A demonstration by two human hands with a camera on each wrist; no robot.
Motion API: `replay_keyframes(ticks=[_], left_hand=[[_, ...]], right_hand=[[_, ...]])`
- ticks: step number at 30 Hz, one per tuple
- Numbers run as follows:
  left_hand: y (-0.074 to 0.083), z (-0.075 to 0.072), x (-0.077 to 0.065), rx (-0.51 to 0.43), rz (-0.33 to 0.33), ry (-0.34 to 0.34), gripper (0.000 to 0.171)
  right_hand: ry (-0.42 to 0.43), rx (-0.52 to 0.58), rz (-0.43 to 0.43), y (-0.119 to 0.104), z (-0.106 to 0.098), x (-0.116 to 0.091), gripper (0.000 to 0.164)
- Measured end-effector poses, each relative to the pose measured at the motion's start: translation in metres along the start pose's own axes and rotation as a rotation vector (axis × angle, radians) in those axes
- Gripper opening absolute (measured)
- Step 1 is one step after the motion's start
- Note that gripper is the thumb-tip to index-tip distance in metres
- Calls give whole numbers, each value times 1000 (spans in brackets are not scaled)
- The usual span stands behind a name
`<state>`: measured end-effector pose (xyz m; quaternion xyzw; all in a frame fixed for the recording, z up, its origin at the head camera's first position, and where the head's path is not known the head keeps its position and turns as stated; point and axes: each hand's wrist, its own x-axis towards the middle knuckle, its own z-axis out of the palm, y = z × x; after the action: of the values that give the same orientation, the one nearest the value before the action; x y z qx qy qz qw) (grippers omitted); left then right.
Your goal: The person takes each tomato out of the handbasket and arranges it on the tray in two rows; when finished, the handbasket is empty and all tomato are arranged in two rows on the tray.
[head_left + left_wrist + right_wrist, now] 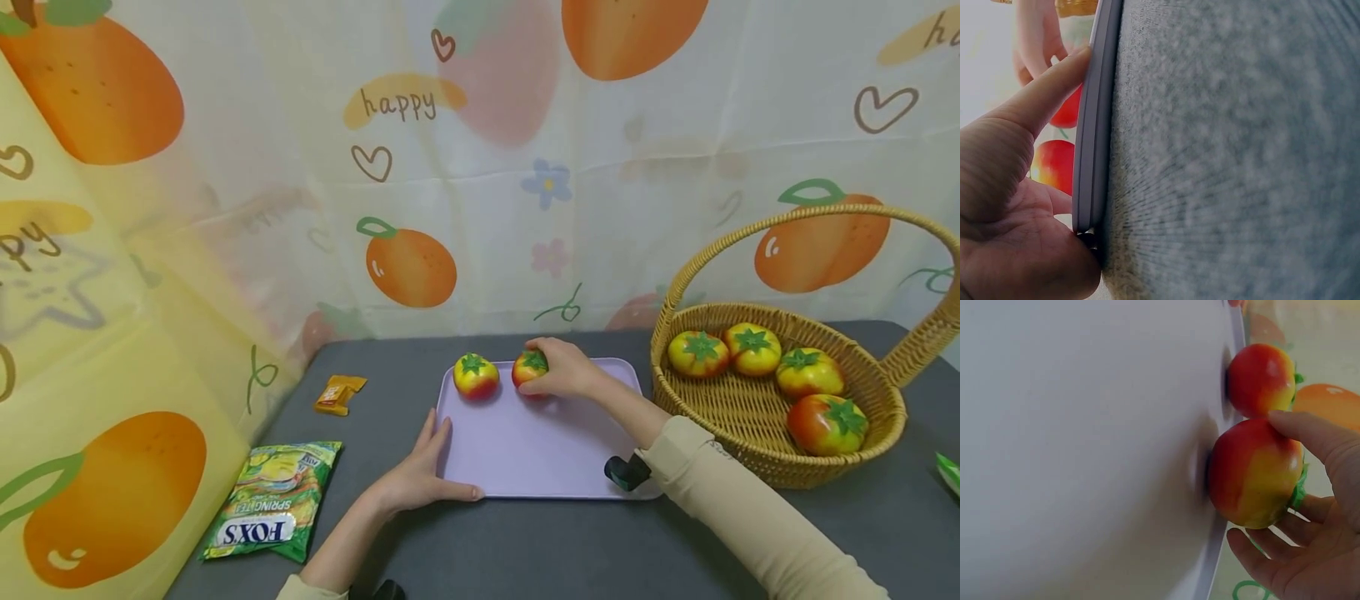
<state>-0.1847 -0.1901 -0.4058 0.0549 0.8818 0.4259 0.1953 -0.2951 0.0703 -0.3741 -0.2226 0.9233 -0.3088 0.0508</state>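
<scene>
In the head view my right hand (564,367) holds a red-and-yellow tomato (527,372) with a green leafy top, at the far side of a lilac tray (540,450). The right wrist view shows the thumb on one side of this tomato (1254,475) and the fingers curved about the other, with its base at the tray's surface. Another tomato (476,379) sits to its left on the tray. My left hand (412,478) rests at the tray's near left corner, fingers spread along the left edge and thumb along the front edge.
A wicker basket (750,427) with a tall handle stands on the right, with several tomatoes inside. On the left lie an orange-wrapped sweet (339,394) and a green FOX'S packet (276,500). A green wrapper (949,473) shows at the right edge. A fruit-print curtain (480,200) hangs behind the grey table.
</scene>
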Motion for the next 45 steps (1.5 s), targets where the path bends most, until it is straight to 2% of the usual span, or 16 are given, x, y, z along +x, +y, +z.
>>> replay_keyframes(ticks=[19,31,37,45], left_hand=[[4,5,10,3,2,-21,117],[2,3,3,7,12,1,117],[1,2,-1,9,2,9,116],[-1,1,2,20,-10,6,116]], right_hand=[[22,19,34,8,1,-3,76],[33,42,27,0,0,-8,83],[73,44,35,-6,-10,-21,81],[114,76,6,-11,-33,-51,80]])
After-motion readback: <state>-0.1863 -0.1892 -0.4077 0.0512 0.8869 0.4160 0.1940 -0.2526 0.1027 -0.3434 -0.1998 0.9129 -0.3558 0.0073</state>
